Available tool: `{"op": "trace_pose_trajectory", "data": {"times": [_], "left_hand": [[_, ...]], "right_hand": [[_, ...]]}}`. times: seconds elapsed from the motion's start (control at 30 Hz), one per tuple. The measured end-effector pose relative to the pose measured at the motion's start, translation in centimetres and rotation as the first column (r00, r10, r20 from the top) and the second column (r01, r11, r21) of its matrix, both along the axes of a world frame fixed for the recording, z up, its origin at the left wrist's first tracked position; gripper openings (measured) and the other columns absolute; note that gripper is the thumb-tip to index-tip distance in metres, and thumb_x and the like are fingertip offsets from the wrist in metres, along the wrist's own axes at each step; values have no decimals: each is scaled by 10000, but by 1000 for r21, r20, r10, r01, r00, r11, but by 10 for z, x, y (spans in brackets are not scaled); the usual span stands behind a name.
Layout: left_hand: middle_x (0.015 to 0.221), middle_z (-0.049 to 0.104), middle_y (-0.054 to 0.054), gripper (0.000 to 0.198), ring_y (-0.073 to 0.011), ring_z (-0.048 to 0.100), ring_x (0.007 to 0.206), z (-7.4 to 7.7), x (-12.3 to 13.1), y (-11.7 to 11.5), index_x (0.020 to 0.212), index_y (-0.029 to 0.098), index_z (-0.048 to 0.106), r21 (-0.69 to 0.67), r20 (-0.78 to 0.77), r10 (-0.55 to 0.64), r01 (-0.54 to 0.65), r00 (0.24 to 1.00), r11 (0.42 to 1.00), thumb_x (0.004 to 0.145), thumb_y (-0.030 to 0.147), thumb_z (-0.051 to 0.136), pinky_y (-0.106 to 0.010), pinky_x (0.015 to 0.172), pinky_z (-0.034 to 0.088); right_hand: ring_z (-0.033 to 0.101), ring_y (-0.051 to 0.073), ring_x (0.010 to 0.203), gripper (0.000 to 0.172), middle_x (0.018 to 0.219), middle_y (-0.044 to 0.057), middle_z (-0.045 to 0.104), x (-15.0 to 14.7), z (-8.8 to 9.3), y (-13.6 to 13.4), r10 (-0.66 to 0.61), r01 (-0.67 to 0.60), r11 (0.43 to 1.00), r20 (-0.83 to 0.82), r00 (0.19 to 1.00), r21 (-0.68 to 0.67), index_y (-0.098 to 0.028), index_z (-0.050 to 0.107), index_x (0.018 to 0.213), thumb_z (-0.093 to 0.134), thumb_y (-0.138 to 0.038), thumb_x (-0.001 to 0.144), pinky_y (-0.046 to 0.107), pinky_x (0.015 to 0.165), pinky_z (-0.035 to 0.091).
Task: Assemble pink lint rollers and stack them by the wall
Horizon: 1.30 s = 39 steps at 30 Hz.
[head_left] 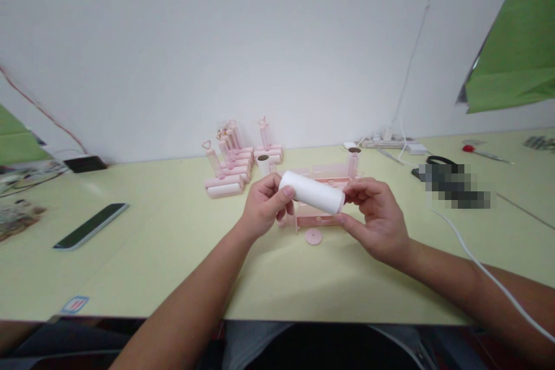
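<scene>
A white lint roller refill (pixel 313 192) is held above the table, tilted down to the right. My left hand (pixel 269 201) grips its left end, thumb on the near side. At the other end, the fingers of my right hand (pixel 376 217) pinch a pink end cap (pixel 342 202) against the roll. Behind and below lies a pink plastic frame (pixel 318 220), partly hidden by the roll and my hands. Just in front of that frame a flat pink disc (pixel 313 236) rests on the table.
Several pink lint rollers with heart-topped handles (pixel 223 165) stand in rows by the wall. Two more rolls stand upright, one white (pixel 263 165) and one in pink (pixel 353 163). A phone (pixel 92 226) lies left; a white cable (pixel 472 260) crosses over my right forearm. A screwdriver (pixel 488 154) sits far right.
</scene>
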<state>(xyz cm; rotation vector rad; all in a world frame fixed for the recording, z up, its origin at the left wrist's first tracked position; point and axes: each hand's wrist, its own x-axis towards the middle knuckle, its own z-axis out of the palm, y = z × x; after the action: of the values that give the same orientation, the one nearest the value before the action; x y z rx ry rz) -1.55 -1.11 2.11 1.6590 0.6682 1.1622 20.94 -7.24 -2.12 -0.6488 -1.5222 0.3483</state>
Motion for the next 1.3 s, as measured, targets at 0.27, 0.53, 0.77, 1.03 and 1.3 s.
{"op": "trace_pose_trajectory", "data": {"times": [0.27, 0.53, 0.77, 1.03, 1.3], "left_hand": [[532, 596, 24, 360, -98, 530, 369, -5, 2, 1, 790, 170, 515, -87, 83, -34, 41, 996, 995, 812, 481, 696, -163, 309, 316], [629, 651, -9, 400, -95, 557, 416, -3, 11, -1, 797, 162, 506, -138, 155, 62, -41, 986, 990, 777, 499, 720, -159, 293, 363], [605, 618, 21, 383, -81, 551, 413, 0, 7, 6, 842, 160, 529, -75, 259, 205, -192, 944, 979, 799, 504, 693, -148, 294, 349], [618, 636, 19, 389, -70, 532, 399, 4, 3, 13, 863, 164, 529, -80, 291, 251, -238, 923, 968, 804, 520, 676, -148, 295, 335], [634, 639, 16, 395, -67, 534, 404, 4, 3, 12, 840, 168, 525, -78, 256, 248, -236, 934, 969, 795, 531, 674, -150, 311, 336]], "right_hand": [[582, 219, 944, 367, 1109, 81, 535, 1, 5, -2, -37, 37, 999, 10, 999, 21, -269, 549, 1127, 731, -240, 810, 385, 795, 527], [560, 198, 800, 114, 915, 48, 576, -4, -5, 7, -137, 145, 989, 222, 965, -20, -243, 576, 988, 554, -166, 906, 354, 710, 478], [578, 218, 866, 215, 921, 59, 594, 1, -1, 7, -155, 116, 985, 343, 926, 131, -244, 555, 1054, 517, -105, 895, 373, 757, 484], [622, 212, 934, 197, 1015, 91, 670, 2, -1, 6, 141, 12, 983, 800, 583, -182, -181, 626, 1057, 480, -162, 926, 335, 819, 479], [627, 205, 852, 141, 956, 82, 679, -2, 2, 0, 257, 102, 947, 910, 324, -303, -172, 636, 941, 501, -201, 915, 290, 715, 400]]}}
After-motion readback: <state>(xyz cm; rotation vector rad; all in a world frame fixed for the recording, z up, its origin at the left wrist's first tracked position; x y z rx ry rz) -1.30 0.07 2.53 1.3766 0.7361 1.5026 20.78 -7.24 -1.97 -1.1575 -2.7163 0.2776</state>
